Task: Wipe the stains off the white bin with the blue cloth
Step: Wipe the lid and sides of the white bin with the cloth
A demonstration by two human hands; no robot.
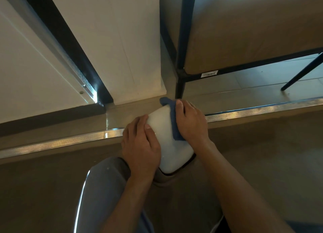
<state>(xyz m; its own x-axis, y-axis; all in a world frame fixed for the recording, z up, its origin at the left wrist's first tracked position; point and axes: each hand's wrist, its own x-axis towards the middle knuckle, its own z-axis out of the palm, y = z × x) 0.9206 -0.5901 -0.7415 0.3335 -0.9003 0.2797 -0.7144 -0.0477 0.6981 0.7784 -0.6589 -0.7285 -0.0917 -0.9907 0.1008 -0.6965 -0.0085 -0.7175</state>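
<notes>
A white bin (166, 140) with a smooth rounded top stands on the floor just below me, at the middle of the view. My left hand (140, 145) lies flat against its left side and holds it. My right hand (191, 122) presses a blue cloth (172, 117) onto the bin's right upper side, fingers curled over the cloth. One corner of the cloth sticks out past the bin's far edge. The bin's lower body is hidden under its top and my hands.
A metal threshold strip (262, 110) crosses the floor left to right behind the bin. A black-framed table (181, 72) stands at the back right, with a chair leg (302, 73) beyond. A white wall panel (122, 45) and dark door frame (73, 45) rise behind. My knee (104, 189) is below.
</notes>
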